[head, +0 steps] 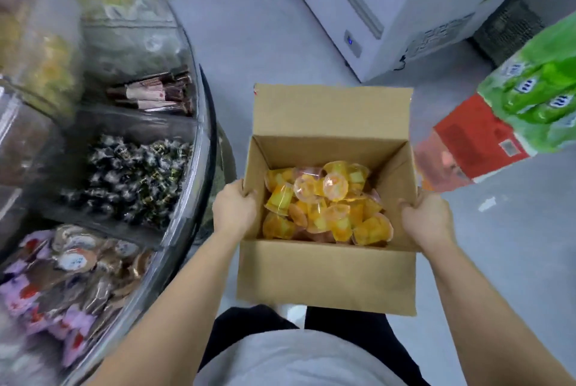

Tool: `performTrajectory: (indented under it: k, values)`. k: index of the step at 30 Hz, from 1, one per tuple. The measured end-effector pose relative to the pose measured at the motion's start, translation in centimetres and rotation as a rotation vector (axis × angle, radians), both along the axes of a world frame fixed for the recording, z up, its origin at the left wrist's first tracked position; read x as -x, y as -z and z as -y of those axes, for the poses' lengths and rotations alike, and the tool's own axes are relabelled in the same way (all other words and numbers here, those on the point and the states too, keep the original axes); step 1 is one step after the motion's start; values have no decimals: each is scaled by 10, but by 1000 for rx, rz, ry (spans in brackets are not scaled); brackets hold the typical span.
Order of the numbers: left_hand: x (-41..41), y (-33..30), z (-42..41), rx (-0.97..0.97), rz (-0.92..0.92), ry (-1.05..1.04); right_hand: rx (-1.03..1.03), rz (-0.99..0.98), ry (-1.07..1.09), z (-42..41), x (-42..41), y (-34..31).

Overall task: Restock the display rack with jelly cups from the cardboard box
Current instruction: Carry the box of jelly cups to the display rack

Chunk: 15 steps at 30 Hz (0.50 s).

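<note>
An open brown cardboard box (327, 273) sits in front of me, held above the grey floor. Several yellow and orange jelly cups (324, 204) lie heaped in its bottom. My left hand (232, 209) grips the box's left wall near the top edge. On the right wall, my right hand (428, 218) holds the same way. The round clear display rack (187, 223) curves along the left of the view, with wedge compartments of wrapped sweets.
The rack holds dark wrapped candies (131, 179), brown and purple lidded cups (65, 279) and brown sticks (152, 94). A white chest freezer (389, 5) stands ahead. A red carton with green packs (511, 123) is at the right. Grey floor lies between.
</note>
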<state>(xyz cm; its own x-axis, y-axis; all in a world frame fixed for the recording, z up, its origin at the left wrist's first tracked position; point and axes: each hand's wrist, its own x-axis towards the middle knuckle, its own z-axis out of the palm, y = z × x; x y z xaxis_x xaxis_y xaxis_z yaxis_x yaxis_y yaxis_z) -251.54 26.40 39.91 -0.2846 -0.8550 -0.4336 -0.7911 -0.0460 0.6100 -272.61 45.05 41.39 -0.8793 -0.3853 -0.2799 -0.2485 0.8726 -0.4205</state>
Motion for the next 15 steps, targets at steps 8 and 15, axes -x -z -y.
performTrajectory:
  k: [8, 15]
  values:
    - [94, 10, 46, -8, 35, -387, -69, 57, -371, 144, 151, 20]
    - [140, 49, 109, -105, 74, -551, -137, 101, -589, 269, 212, 43]
